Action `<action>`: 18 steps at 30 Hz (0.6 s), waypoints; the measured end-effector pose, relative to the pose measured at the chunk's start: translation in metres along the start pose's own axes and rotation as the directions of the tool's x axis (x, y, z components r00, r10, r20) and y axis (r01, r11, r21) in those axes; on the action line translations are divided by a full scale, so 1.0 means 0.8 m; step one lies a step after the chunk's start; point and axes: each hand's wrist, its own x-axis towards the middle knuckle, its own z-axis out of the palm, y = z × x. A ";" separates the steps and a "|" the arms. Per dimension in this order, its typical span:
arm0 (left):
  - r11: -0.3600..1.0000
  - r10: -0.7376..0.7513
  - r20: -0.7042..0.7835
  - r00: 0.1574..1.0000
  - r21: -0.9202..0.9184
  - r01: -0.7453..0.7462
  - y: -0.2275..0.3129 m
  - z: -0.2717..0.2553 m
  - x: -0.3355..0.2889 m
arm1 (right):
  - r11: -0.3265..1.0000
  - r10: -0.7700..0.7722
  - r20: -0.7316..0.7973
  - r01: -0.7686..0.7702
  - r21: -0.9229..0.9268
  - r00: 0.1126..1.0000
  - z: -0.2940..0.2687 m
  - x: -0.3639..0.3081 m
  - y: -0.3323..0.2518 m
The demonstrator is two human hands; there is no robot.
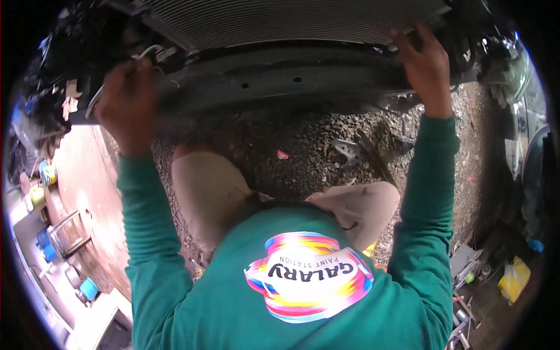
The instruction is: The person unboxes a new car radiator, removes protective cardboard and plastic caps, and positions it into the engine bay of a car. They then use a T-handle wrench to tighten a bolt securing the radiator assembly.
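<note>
A finned grey radiator or condenser (280,23) spans the top of the view, above a dark metal crossmember (271,79) with two round holes. My left hand (129,105) is in front of the crossmember's left end, somewhat blurred. Its fingers are curled beside a pale thin tube or cable (153,51); what they grip, if anything, is hidden. At the finned panel's lower right corner is my right hand (427,67), raised with thumb and fingers apart. Shadow covers its fingertips, so whether they touch the panel cannot be seen.
Gravel (291,137) lies below, with a silver metal bracket (348,150), a dark flat strip (376,156) and a red scrap (283,154). Tools and a yellow bag (514,280) are at lower right. A metal-framed stool or stand (69,234) and several containers stand at left.
</note>
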 end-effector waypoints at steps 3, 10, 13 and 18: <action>0.992 -0.022 -0.004 1.000 -0.125 0.021 -0.047 -0.061 -0.079 | 0.983 -0.142 0.067 0.148 -0.107 0.988 0.015 0.004 0.006; 0.799 -0.569 0.206 0.796 0.366 0.477 -0.256 -0.193 -0.276 | 0.990 -0.071 0.246 0.098 -0.100 0.967 0.000 0.028 0.104; 0.414 -0.890 0.162 0.427 0.682 0.603 -0.335 -0.257 -0.433 | 0.990 -0.135 0.214 0.140 -0.012 0.968 0.014 0.041 0.106; 0.215 -0.962 0.273 0.003 0.752 0.623 -0.314 -0.231 -0.630 | 0.838 -0.397 0.187 0.438 -0.325 0.899 -0.002 0.063 0.137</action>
